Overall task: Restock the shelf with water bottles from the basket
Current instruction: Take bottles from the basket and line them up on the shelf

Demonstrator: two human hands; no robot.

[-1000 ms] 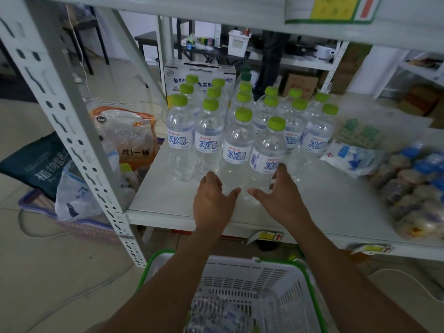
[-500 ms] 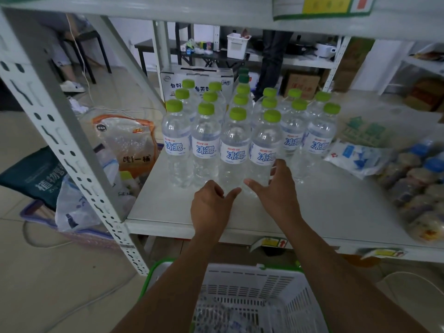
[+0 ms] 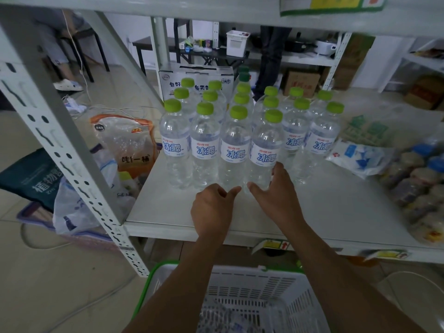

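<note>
Several clear water bottles point(image 3: 234, 150) with green caps and blue-white labels stand in rows on the white shelf point(image 3: 336, 212). My left hand point(image 3: 211, 210) rests on the shelf just in front of the front row, fingers loosely curled, holding nothing. My right hand point(image 3: 276, 193) is spread open, its fingertips against the base of the front-row bottle point(image 3: 264, 150) on the right. Below, a white basket with a green rim point(image 3: 252, 284) holds more clear bottles point(image 3: 223, 316), partly hidden by my forearms.
A white perforated upright point(image 3: 72, 164) stands to the left of the shelf. Bags point(image 3: 125, 145) lie on the floor beyond it. Packaged goods point(image 3: 420, 188) and a white-blue pouch point(image 3: 358, 157) fill the shelf's right side. A printed carton point(image 3: 195, 80) stands behind the bottles. A person's legs point(image 3: 271, 58) are visible further back.
The front right bottle has moved back into line with the front row. Both hands have followed it a little deeper onto the shelf.
</note>
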